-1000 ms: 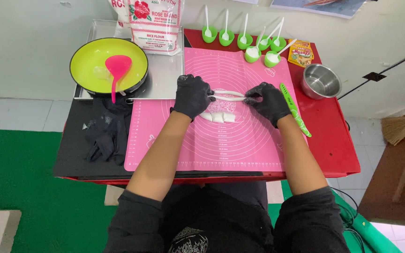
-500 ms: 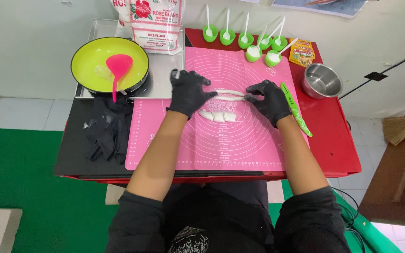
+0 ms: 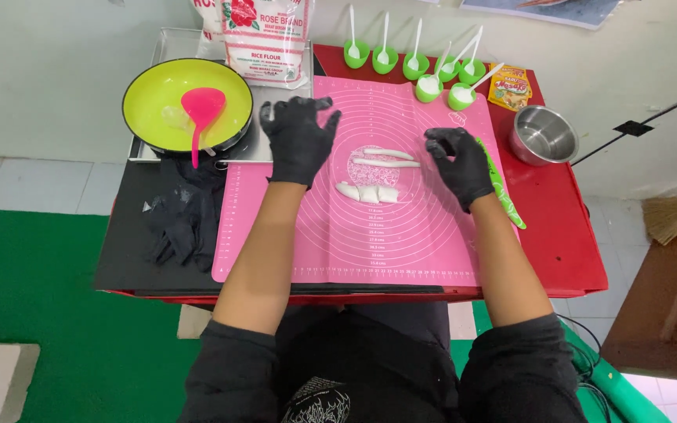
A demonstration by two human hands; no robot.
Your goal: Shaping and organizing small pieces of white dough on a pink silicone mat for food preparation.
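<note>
Hovering left hand [image 3: 299, 141] fingers spread, right hand [image 3: 459, 162] loosely curled, empty, beside dough ropes [image 3: 386, 157]

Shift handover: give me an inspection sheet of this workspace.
Surface: pink silicone mat on red table.
Job's things: two thin white dough ropes; row of cut white dough pieces.
Clutter: green knife, steel bowl, green cups with white spoons, yellow pan with pink ladle, flour bag, spare black gloves.
Hands: left hand open, lifted; right hand beside rope ends, empty.
Cables: black cable on floor.
Surroundings: green carpet, tiled floor.
</note>
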